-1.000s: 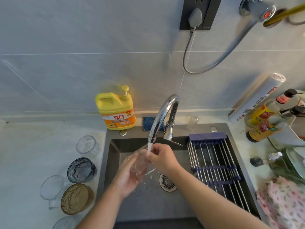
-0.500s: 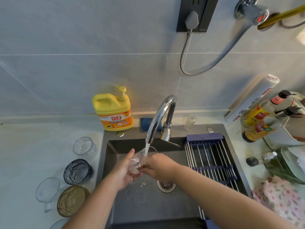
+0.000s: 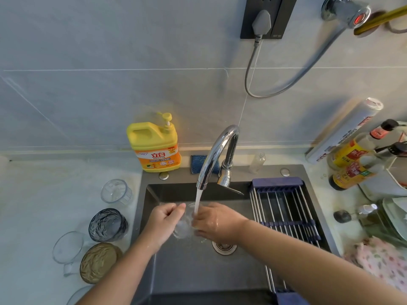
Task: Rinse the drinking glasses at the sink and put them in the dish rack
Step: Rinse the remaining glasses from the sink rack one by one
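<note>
Evidently early on, left hand (image 3: 164, 223) and right hand (image 3: 217, 223) grip 1 clear glass (image 3: 185, 226) under the centre-frame stream (image 3: 198, 198), the dish rack (image 3: 284, 208) holds none, and at least 4 glasses (image 3: 108, 224) wait lower left on the desk (image 3: 33, 205).

left hand (image 3: 164, 222), right hand (image 3: 217, 224), both curled

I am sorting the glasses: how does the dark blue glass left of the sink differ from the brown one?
The dark blue glass is see-through grey-blue; the brown glass looks opaque gold. The blue one sits farther back, the brown one nearer. Both are rippled.
</note>
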